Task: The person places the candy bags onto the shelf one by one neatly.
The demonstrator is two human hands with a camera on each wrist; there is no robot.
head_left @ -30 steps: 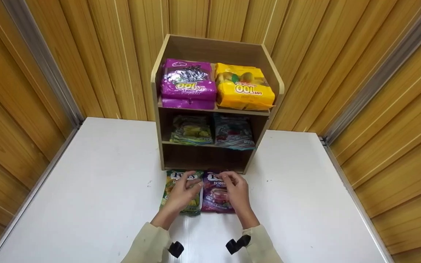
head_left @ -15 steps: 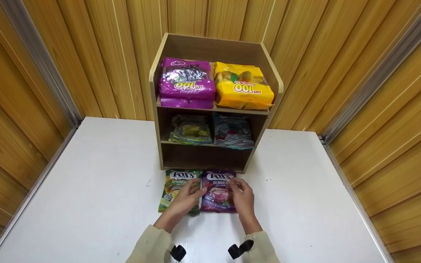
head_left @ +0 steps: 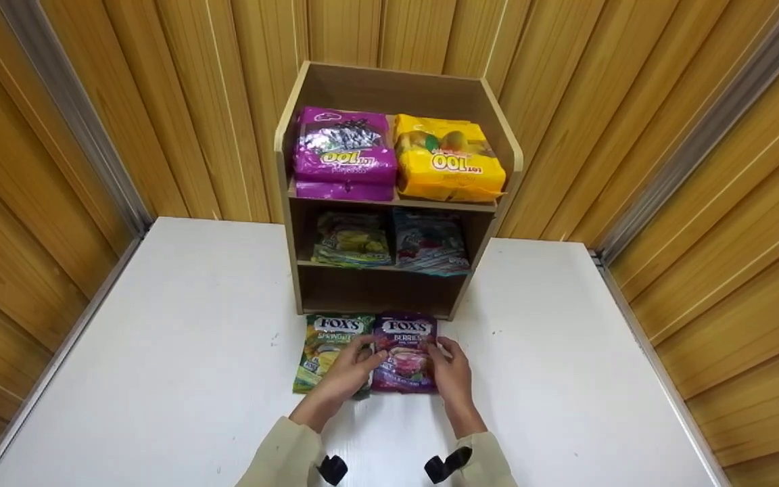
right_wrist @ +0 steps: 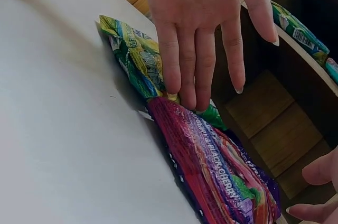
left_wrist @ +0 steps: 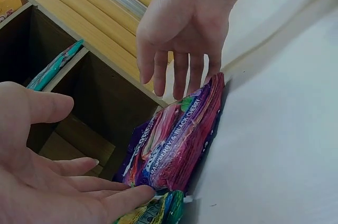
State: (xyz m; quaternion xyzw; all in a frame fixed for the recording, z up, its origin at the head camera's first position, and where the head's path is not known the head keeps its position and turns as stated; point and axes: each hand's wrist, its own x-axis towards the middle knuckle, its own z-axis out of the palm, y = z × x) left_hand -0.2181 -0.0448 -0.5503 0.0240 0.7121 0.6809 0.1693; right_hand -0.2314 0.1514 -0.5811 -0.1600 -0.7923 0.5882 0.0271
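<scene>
Two candy bags lie side by side on the white table: a green Fox's bag on the left and a purple Fox's berries bag on the right. My left hand reaches over the green one, its nearly straight fingertips at the seam between both bags. Beside the purple bag's right edge is my right hand, fingers extended and loosely bent. In the left wrist view, the purple bag lies between the two hands. Neither hand has its fingers curled round a bag.
Right behind the bags stands a wooden shelf. Its top level carries a purple pack and a yellow pack. A yellow-green bag and a teal bag lie on the middle level. Wood-patterned walls surround the table.
Both hands have drawn back toward me from the bags' top ends. The left has shifted right to the seam, and the right has moved out to the purple bag's right edge.
</scene>
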